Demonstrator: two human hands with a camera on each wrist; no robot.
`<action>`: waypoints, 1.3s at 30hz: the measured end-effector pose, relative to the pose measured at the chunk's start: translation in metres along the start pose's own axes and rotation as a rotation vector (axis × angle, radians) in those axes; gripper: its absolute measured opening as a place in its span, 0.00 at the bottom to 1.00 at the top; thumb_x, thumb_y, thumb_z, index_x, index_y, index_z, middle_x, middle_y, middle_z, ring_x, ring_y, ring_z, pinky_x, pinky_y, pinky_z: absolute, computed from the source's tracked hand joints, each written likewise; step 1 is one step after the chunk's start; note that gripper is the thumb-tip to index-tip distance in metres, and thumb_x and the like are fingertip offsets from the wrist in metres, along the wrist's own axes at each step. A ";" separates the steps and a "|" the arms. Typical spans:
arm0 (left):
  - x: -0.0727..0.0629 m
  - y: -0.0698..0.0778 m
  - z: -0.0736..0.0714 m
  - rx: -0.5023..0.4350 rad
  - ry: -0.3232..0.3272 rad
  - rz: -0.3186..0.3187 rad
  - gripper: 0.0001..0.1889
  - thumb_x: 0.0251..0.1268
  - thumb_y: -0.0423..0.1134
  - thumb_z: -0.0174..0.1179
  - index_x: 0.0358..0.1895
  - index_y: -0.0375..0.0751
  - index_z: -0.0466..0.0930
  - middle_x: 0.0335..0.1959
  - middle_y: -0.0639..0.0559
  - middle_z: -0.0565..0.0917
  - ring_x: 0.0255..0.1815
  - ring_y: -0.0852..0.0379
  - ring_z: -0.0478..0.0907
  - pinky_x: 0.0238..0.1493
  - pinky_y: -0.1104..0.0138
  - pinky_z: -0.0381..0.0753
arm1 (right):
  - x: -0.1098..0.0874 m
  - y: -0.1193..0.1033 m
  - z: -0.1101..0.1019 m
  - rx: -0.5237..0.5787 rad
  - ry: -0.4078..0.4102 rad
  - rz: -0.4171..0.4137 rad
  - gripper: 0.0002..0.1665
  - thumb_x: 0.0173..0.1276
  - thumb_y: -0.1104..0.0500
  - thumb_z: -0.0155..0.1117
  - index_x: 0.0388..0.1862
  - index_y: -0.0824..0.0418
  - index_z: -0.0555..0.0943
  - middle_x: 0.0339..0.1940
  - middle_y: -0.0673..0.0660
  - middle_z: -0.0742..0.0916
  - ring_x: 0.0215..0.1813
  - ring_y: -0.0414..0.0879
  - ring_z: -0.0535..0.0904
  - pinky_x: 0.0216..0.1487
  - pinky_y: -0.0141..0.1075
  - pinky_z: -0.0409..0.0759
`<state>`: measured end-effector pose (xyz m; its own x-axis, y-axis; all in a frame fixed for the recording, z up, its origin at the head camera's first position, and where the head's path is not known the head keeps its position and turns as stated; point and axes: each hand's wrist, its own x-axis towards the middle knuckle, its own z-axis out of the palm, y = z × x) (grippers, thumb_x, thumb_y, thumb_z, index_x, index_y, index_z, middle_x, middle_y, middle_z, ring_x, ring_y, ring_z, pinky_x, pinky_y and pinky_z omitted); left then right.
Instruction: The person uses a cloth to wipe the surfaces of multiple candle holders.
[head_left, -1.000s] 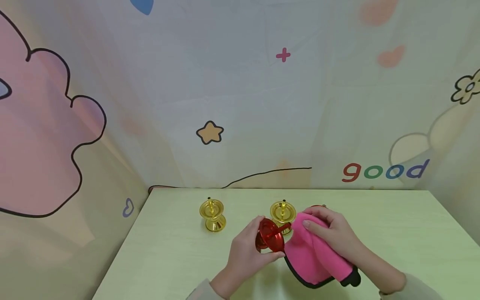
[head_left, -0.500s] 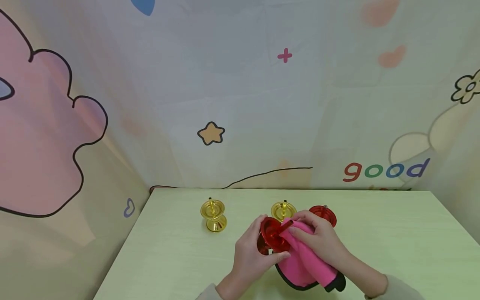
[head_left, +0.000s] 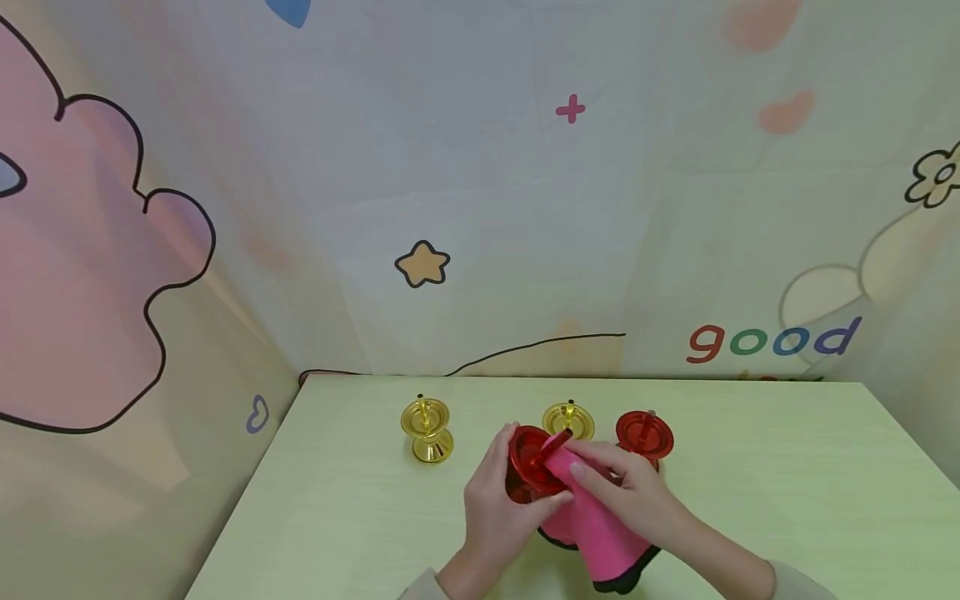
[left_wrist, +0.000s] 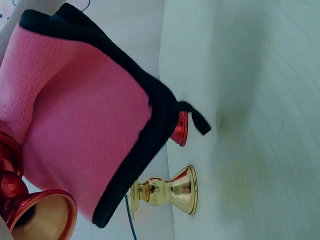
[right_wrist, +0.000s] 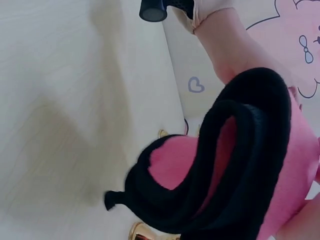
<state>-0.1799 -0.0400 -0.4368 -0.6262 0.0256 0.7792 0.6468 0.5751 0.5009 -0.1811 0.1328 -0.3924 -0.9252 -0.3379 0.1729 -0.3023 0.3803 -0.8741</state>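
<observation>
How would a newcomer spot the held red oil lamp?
Find the pale green table, then the left hand over its near side. That hand grips the tilted red oil lamp, with a pink cloth up against it. Unlike the other red lamp and both gold lamps, it is held off the table.

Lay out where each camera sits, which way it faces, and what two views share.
Head: worn on the head, facing forward and down at the table; left hand, right hand and sleeves show.
Left wrist: worn there, facing the pink cloth and the base of the held red oil lamp; body parts at the edge are unclear.
Right wrist: worn there, facing the pink cloth's black trim; the left forearm shows beyond.
Shared: both wrist views show the pink cloth and table, sideways.
</observation>
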 end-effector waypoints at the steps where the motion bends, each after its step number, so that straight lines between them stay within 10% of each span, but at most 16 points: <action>1: 0.000 0.000 0.000 0.000 0.017 0.014 0.42 0.37 0.52 0.70 0.58 0.34 0.65 0.48 0.44 0.77 0.44 0.52 0.78 0.40 0.71 0.79 | -0.001 -0.001 0.000 0.011 -0.009 0.006 0.21 0.63 0.55 0.55 0.55 0.59 0.74 0.50 0.60 0.80 0.44 0.35 0.75 0.32 0.30 0.78; 10: 0.001 0.000 -0.001 0.016 0.016 0.134 0.44 0.34 0.54 0.71 0.56 0.33 0.66 0.50 0.44 0.77 0.47 0.52 0.78 0.43 0.69 0.78 | -0.001 -0.002 0.001 0.053 0.045 0.022 0.20 0.59 0.58 0.60 0.50 0.65 0.77 0.41 0.64 0.83 0.29 0.34 0.76 0.23 0.32 0.77; 16: 0.003 0.000 -0.007 -0.087 -0.145 0.170 0.43 0.31 0.52 0.73 0.57 0.37 0.66 0.48 0.47 0.78 0.45 0.57 0.78 0.43 0.73 0.78 | 0.004 0.003 -0.009 0.026 -0.008 -0.029 0.17 0.58 0.60 0.61 0.47 0.62 0.79 0.42 0.61 0.84 0.32 0.34 0.76 0.24 0.31 0.77; 24: 0.009 0.006 -0.019 -0.410 -0.523 -0.125 0.40 0.37 0.45 0.71 0.59 0.51 0.63 0.48 0.55 0.78 0.40 0.66 0.77 0.37 0.76 0.77 | 0.008 0.009 -0.023 0.064 -0.150 -0.112 0.17 0.59 0.60 0.60 0.48 0.61 0.78 0.44 0.60 0.83 0.42 0.35 0.76 0.34 0.32 0.79; 32: 0.022 0.004 -0.030 -0.532 -0.742 -0.269 0.37 0.43 0.42 0.69 0.61 0.54 0.62 0.67 0.47 0.59 0.63 0.55 0.63 0.47 0.73 0.75 | 0.005 0.007 -0.024 0.113 -0.182 -0.129 0.14 0.59 0.63 0.59 0.45 0.62 0.78 0.44 0.55 0.83 0.45 0.33 0.76 0.40 0.30 0.78; 39: 0.025 0.003 -0.031 -0.585 -0.700 -0.429 0.42 0.41 0.42 0.69 0.64 0.53 0.59 0.67 0.51 0.60 0.61 0.56 0.66 0.46 0.74 0.75 | 0.004 0.007 -0.024 0.166 -0.144 -0.072 0.14 0.59 0.64 0.58 0.46 0.64 0.77 0.41 0.46 0.82 0.42 0.37 0.77 0.35 0.33 0.80</action>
<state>-0.1799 -0.0624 -0.4045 -0.8496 0.4932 0.1871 0.3007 0.1615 0.9399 -0.1922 0.1552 -0.3871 -0.8568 -0.4826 0.1815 -0.3134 0.2079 -0.9266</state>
